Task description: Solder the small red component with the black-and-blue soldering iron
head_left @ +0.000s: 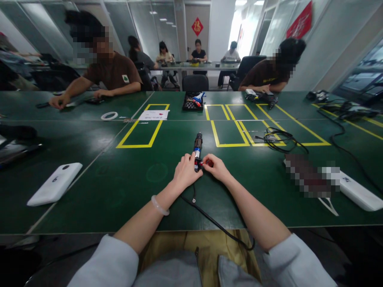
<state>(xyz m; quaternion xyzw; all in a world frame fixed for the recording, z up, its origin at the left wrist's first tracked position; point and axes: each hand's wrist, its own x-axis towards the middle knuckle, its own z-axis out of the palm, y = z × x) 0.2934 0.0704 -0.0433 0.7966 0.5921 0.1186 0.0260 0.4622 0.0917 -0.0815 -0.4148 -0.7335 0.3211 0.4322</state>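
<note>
A slim corded power tool lies on the green table in front of me, its black tip pointing away. It has a dark section, a blue band and a silver part. My left hand is closed around its near end, fingers along the side. At that same end, my right hand pinches a small red piece, mostly hidden by the fingertips. A black cord runs from under my left hand over the table's front edge. Beside it, a thin black wire ends in a ring terminal.
A black tray of tools, a white sheet and a white ring lie farther back. White boxy devices flank me. A coiled black cable lies right. Co-workers sit opposite.
</note>
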